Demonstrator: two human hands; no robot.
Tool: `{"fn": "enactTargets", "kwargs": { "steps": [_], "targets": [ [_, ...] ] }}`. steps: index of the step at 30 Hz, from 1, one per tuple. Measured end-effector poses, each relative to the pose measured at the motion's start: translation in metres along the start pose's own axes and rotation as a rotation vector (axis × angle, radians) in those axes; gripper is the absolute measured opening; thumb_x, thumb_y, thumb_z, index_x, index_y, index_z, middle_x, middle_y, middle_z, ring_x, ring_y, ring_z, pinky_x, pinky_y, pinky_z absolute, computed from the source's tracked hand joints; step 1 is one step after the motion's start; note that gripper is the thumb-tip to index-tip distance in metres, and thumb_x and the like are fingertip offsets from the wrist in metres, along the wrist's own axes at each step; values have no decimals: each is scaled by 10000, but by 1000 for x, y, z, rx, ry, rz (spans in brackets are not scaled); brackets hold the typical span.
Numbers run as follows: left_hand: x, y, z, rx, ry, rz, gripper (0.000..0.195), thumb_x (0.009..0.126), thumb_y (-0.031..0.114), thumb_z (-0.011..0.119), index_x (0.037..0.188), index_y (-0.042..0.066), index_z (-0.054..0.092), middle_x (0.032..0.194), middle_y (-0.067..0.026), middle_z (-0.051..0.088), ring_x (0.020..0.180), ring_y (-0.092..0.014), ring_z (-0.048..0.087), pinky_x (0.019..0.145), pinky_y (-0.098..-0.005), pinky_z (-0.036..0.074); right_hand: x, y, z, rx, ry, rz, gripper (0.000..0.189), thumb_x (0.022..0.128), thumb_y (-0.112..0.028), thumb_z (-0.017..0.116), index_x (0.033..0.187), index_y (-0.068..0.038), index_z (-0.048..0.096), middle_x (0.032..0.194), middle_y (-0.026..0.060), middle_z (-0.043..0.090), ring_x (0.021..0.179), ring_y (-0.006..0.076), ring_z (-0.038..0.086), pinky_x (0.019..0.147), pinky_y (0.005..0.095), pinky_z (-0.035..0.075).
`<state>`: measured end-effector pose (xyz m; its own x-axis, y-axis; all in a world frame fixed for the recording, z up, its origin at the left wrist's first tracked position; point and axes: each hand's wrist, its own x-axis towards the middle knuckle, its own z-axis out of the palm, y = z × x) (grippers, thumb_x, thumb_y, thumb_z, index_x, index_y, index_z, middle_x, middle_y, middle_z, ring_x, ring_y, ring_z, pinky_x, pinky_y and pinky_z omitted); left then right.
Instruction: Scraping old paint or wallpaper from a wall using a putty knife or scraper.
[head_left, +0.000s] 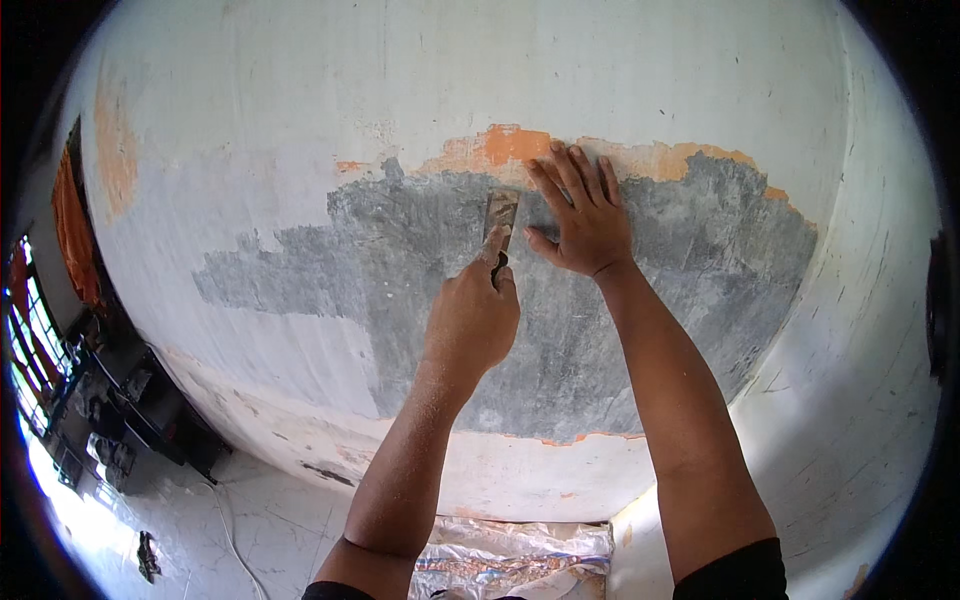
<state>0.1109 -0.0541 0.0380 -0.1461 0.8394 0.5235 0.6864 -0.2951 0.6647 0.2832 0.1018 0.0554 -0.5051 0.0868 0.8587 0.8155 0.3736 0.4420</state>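
Note:
My left hand (474, 311) grips a putty knife (500, 214) by its dark handle, with the index finger laid along the blade. The blade points up and lies against the grey bare patch (435, 262) of the wall, just below its upper edge. To the right of the knife, my right hand (589, 214) rests palm down on the wall, fingers spread, holding nothing. Its fingertips reach onto a strip of orange undercoat (514, 144) above the grey. Pale paint (465, 60) surrounds the patch. Dust coats my left hand and forearm.
At the wall's foot lies a plastic sheet (517, 536) strewn with paint flakes. A side wall (847, 360) meets this one on the right. Dark furniture (142, 405) stands at left below an orange cloth (73, 225). A white cable (236, 544) crosses the tiled floor (289, 517).

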Motion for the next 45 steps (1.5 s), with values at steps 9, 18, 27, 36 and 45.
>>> {"fn": "enactTargets", "kwargs": {
  "steps": [9, 18, 27, 36, 45],
  "targets": [
    [1, 2, 4, -28, -15, -6, 500, 996, 194, 499, 1491, 126, 505, 1087, -322, 679, 1025, -500, 654, 885, -532, 510, -1, 1, -2, 5, -5, 3, 866, 854, -593, 658, 1596, -296, 325, 1678, 63, 240, 1523, 281, 277, 1251, 555, 163],
    [3, -6, 5, 27, 13, 81, 526, 997, 201, 476, 1519, 145, 450, 1015, -311, 699, 944, -490, 682, 861, -589, 529, 1, -1, -2, -4, 7, -3, 868, 854, -617, 646, 1595, -296, 326, 1677, 63, 239, 1527, 276, 268, 1252, 555, 165],
    [13, 5, 0, 19, -4, 30, 508, 1003, 201, 475, 1506, 130, 480, 1084, -333, 676, 1017, -503, 659, 898, -551, 512, 3, -2, 0, -9, -2, 1, 889, 855, -613, 643, 1609, -300, 291, 1679, 50, 237, 1530, 279, 260, 1249, 557, 172],
    [5, 7, 0, 10, -79, -30, 483, 1003, 191, 486, 1478, 109, 510, 1088, -341, 668, 1055, -501, 647, 914, -552, 498, 1, -2, 0, 5, 13, -4, 908, 833, -596, 674, 1603, -286, 309, 1673, 51, 255, 1517, 280, 284, 1243, 560, 180],
    [19, 8, -3, -17, 17, 15, 481, 1004, 205, 488, 1478, 125, 513, 1092, -326, 677, 1033, -505, 651, 892, -564, 507, 4, -3, 1, 11, 17, 1, 885, 847, -604, 658, 1600, -290, 314, 1672, 48, 255, 1511, 277, 295, 1249, 553, 175]
  ]
}}
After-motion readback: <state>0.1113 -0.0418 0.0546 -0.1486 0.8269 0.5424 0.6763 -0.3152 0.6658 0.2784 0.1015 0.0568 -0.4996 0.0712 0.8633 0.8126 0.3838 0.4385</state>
